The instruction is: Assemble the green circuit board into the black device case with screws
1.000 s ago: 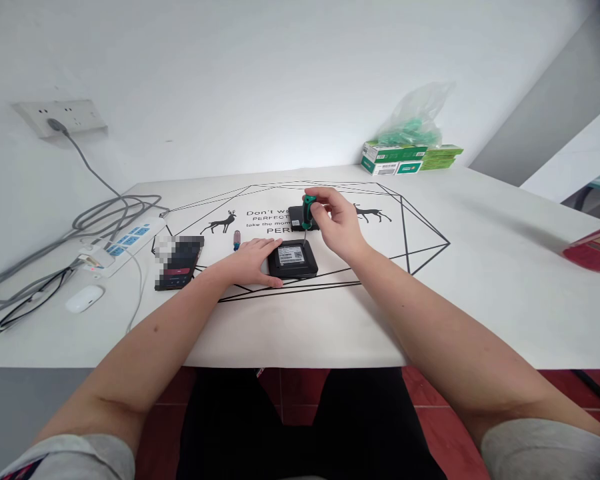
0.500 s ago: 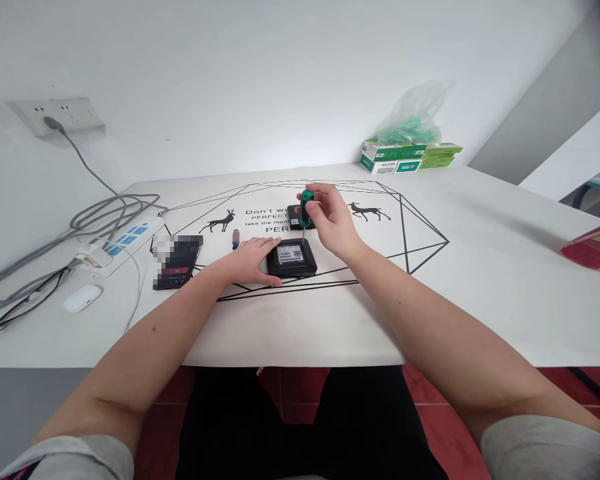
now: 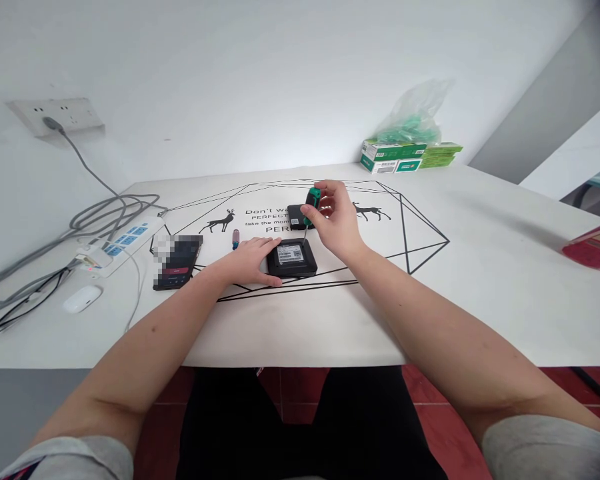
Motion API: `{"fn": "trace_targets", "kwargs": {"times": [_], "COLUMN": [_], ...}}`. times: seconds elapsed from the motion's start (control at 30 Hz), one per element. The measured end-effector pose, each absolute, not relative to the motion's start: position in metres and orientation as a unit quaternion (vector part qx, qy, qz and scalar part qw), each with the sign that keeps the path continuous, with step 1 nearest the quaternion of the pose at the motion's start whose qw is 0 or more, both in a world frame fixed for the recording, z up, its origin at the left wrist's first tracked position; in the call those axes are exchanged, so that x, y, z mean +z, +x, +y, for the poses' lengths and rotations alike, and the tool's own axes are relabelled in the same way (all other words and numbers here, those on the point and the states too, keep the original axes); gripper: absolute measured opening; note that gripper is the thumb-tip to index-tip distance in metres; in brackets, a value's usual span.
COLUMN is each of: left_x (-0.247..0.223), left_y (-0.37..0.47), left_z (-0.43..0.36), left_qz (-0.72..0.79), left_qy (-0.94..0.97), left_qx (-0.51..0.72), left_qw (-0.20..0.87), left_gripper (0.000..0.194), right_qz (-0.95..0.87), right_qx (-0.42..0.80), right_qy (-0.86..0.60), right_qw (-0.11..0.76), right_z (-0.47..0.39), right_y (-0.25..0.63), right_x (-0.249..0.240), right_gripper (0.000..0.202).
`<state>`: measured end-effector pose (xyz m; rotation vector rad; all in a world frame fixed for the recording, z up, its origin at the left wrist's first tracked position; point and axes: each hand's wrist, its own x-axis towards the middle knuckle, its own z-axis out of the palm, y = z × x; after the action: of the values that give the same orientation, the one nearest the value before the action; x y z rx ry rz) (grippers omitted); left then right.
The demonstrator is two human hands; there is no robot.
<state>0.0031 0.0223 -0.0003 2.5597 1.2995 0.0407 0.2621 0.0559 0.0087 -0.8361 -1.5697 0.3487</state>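
Note:
A black square device point(image 3: 291, 260) with a white label lies flat on the table. My left hand point(image 3: 254, 260) rests at its left side, fingers apart, touching its edge. In my right hand point(image 3: 336, 220) is a green and black screwdriver point(image 3: 312, 200), tilted a little, with its tip at the device's upper right corner. Behind the device lies a second black item point(image 3: 295, 217), partly hidden by my right hand. A small screwdriver with a reddish handle point(image 3: 235, 237) lies just beyond my left hand.
On the left are a phone point(image 3: 183, 263), a white power strip point(image 3: 127, 243) with grey cables, a white case point(image 3: 83, 299) and glasses point(image 3: 30, 303). Green and white boxes point(image 3: 394, 152) with a plastic bag point(image 3: 415, 117) stand at the back right. A red package point(image 3: 593, 247) is at the right edge.
The top of the screwdriver has swung to the right, and my right hand has shifted slightly right with it. My left hand and the device have stayed in place.

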Motion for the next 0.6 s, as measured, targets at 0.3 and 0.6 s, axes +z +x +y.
{"fn": "trace_targets", "kwargs": {"times": [0.3, 0.6], "left_x": [0.005, 0.007], "left_y": [0.015, 0.014], "left_z": [0.015, 0.014], "left_qz": [0.416, 0.402], "left_qy": [0.9, 0.905], "left_qx": [0.028, 0.024], "left_qw": [0.123, 0.136], "left_gripper": [0.115, 0.104], "right_qz": [-0.696, -0.728], "right_qx": [0.218, 0.231], "right_qy": [-0.307, -0.274], "right_qw": [0.611, 0.585], "right_z": [0.037, 0.012], "right_y": [0.248, 0.235], "right_x": [0.009, 0.013], "right_gripper": [0.05, 0.041]}}
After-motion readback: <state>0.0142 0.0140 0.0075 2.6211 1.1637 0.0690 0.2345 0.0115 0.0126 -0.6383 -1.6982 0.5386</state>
